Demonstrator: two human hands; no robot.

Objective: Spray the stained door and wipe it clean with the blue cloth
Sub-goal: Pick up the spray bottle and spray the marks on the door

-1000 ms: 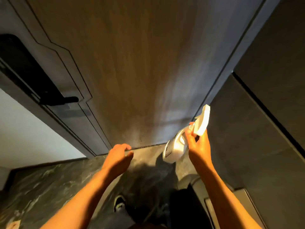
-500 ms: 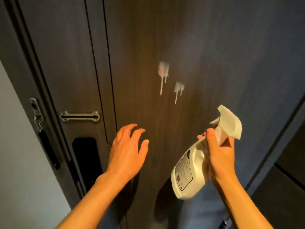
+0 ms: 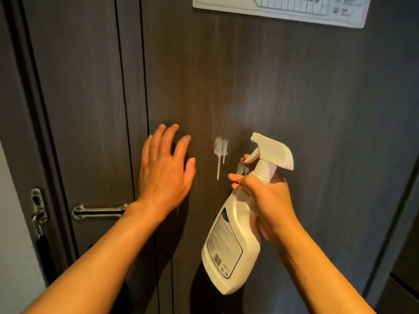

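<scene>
A dark wood-grain door fills the view. A white stain with thin drips marks it at mid-height, and a second smaller white stain shows just behind my fingers. My right hand grips the neck of a white spray bottle, nozzle pointing left toward the stains, a finger near the trigger. My left hand is raised flat, fingers spread, close to the door left of the stains, holding nothing. No blue cloth is in view.
A metal door guard bar and its latch plate sit at the left by the door frame. A white printed sheet hangs at the top of the door. A pale wall lies at far left.
The view has swung up from the floor to the door's middle. Both hands rose with it; the bottle now stands upright with its nozzle level with the stains.
</scene>
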